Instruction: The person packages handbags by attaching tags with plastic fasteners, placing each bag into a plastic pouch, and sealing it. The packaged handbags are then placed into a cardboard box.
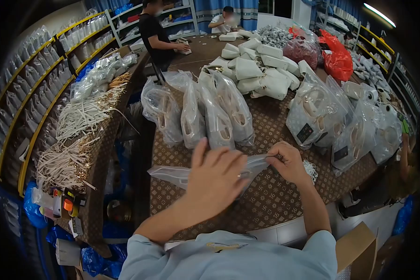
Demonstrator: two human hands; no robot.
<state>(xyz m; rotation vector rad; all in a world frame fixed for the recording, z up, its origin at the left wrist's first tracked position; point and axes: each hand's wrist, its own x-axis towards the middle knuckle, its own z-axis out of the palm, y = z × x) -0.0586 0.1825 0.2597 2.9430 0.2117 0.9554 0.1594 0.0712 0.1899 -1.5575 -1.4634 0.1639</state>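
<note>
A flat clear plastic bag (169, 173) stretches across the near part of the patterned brown table (275, 198). My right hand (286, 161) pinches its right end between thumb and fingers. My left hand (215, 179), slightly blurred, is over the middle of the bag with its fingers stretched out and apart. Just beyond, several light handbags in clear plastic, such as this wrapped handbag (191, 123), stand in a row.
Unwrapped white handbags (261, 70) are piled farther back, near a red plastic bag (337, 58). More wrapped handbags (308, 112) stand at right, by white strings (311, 171). Straps (65, 161) cover the left table. A person (161, 32) stands across; others are nearby.
</note>
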